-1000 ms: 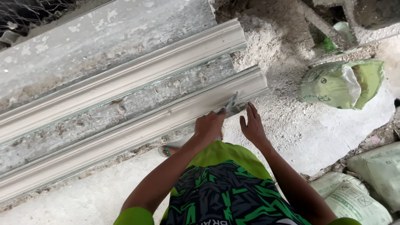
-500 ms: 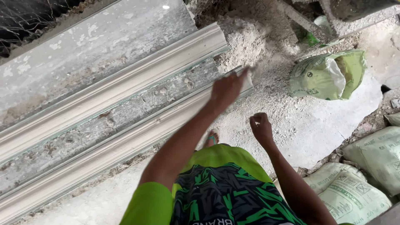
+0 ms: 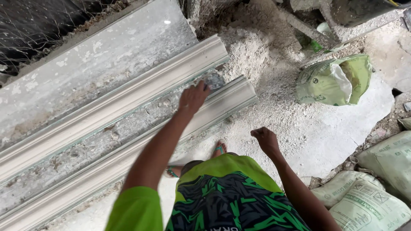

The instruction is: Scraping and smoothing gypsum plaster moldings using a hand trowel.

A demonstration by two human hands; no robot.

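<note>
Reaching out over the long white plaster moulding strips (image 3: 128, 107), the left hand (image 3: 193, 97) is pressing a small flat grey scraper (image 3: 214, 80) into the rough grey channel (image 3: 98, 143) between the two strips. The left grip is closing around the scraper, which is sitting near the far end of the strips, just beside the nearer one. The blade looks blurry, so I cannot tell how flat it is lying.

The right hand (image 3: 266, 140) is hanging in the air on the near side of the strips, apart from them. Its grip is curling into a loose fist and holding nothing.

A pile of white crumbly plaster dust (image 3: 252, 60) is lying just past the end of the strips. A green and white sack (image 3: 334, 81) is lying open beyond that pile. More pale sacks (image 3: 368, 201) are stacking up well apart from the strips, by the person's right arm. A foot in a green sandal (image 3: 219, 148) is standing on the dusty floor (image 3: 334, 137) close to the nearer strip.

To do this well, I think the scraper should be staying low and flat in the channel, going gently. Pushing hard near the end could be chipping the thin edges. Putting the free hand on the nearer strip could be keeping it steady.
</note>
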